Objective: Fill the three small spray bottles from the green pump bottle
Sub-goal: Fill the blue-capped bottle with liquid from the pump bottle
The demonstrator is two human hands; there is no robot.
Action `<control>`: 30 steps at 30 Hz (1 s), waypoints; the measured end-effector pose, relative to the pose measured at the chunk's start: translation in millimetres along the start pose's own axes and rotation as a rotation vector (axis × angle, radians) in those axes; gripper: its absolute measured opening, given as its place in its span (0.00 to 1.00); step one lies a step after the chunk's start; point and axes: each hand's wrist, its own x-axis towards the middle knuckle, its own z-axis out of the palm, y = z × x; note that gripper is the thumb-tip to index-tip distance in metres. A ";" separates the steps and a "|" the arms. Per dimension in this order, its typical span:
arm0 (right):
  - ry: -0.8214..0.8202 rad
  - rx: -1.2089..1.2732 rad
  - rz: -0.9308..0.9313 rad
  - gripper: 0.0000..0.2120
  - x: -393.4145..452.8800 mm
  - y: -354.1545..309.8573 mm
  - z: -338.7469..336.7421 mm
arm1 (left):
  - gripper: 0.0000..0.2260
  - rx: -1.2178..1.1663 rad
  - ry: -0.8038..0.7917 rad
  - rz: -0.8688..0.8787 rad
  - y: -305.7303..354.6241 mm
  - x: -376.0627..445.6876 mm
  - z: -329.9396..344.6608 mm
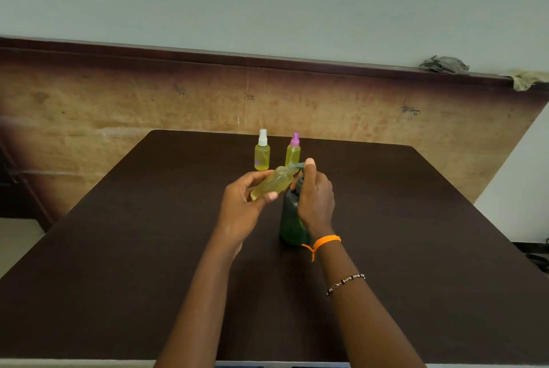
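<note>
Uncapped spray bottle (274, 182) tilted, yellow liquid, at pump spout (298, 165)

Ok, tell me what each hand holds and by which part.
Left hand grips the uncapped spray bottle by its body; right hand holds the green pump bottle at its pump head.

The left hand (243, 204) holds a small open bottle (271, 183) tipped on its side, its mouth at the spout of the green pump bottle (291, 219). The right hand (315, 198) presses the pump top. At 12 o'clock stand a white-capped bottle (262, 151) and a purple-capped bottle (293, 150), both yellow inside, on the dark desk (416, 234).
</note>
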 end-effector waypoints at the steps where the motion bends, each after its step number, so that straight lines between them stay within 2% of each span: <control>1: 0.002 -0.001 -0.001 0.25 1.7 -1.1 -1.2 | 0.17 0.005 0.001 -0.001 1.2 1.6 1.1; 30: 0.009 -0.001 -0.026 0.27 8.6 2.9 0.0 | 0.16 -0.005 -0.017 -0.006 -2.9 5.8 2.5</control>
